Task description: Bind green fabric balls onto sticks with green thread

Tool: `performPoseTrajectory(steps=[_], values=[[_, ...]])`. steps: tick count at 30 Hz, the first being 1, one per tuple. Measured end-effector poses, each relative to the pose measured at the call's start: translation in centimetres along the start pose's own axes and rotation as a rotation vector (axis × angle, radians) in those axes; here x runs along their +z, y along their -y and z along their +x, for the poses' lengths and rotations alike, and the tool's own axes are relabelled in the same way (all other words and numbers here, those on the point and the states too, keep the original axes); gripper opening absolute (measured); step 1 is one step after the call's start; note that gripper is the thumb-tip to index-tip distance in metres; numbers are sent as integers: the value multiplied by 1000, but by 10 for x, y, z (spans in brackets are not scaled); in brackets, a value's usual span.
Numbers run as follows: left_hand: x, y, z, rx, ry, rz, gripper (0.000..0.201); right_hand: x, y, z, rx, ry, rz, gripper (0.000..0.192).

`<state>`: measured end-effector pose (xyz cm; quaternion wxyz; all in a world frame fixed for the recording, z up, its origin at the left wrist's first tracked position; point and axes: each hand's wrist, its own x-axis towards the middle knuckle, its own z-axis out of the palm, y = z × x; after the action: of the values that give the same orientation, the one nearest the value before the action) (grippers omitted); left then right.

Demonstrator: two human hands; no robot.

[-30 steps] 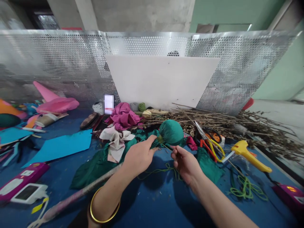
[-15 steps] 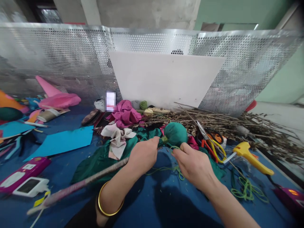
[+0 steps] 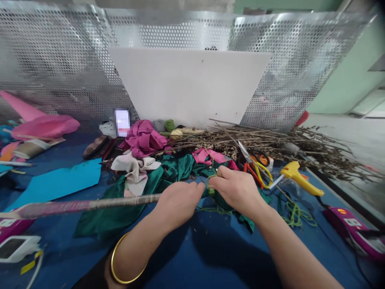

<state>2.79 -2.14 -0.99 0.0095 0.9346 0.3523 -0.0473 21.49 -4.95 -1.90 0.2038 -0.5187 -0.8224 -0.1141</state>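
Note:
My left hand (image 3: pixel 178 202) grips the end of a long wrapped stick (image 3: pixel 84 205) that runs out to the left, level over the blue table. My right hand (image 3: pixel 237 188) is closed over the green cloth ball at the stick's tip and pinches a green thread (image 3: pixel 210 188) at its neck. The ball is almost wholly hidden under that hand. Loose green thread (image 3: pixel 215 209) trails on the table below both hands. A gold bangle (image 3: pixel 120 265) sits on my left wrist.
Green satin cloth (image 3: pixel 141 192), cream and magenta scraps (image 3: pixel 144 138) lie behind the hands. Scissors (image 3: pixel 254 164), a yellow glue gun (image 3: pixel 297 178) and dry twigs (image 3: pixel 285 144) are at right. A cyan sheet (image 3: pixel 57 182) is at left; a perforated metal screen (image 3: pixel 60 68) stands behind.
The stick has swung down to lie level, pointing left. My right hand has moved up over the green ball and covers it. The view has tilted down and shifted.

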Motion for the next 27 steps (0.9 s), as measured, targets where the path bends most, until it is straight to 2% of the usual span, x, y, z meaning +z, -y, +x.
performPoseTrajectory(steps=[5,9,12,16,18,23,27], values=[[2,-3,1,37,24,36,27,-1,-1,1,-51,30,70,31],[2,-6,1,92,-3,123,29,-1,-7,2,31,85,207,25],[2,-11,0,170,-44,193,27,0,-20,1,126,184,476,18],[2,-23,-2,311,-127,236,23,5,-41,-1,279,454,1140,9],[2,-27,-4,342,-168,252,23,11,-50,-3,327,556,1391,7],[0,-24,-8,346,-227,204,27,40,-57,-1,363,672,1620,22],[-1,-15,-9,308,-203,118,54,68,-50,-3,451,676,1754,30]])
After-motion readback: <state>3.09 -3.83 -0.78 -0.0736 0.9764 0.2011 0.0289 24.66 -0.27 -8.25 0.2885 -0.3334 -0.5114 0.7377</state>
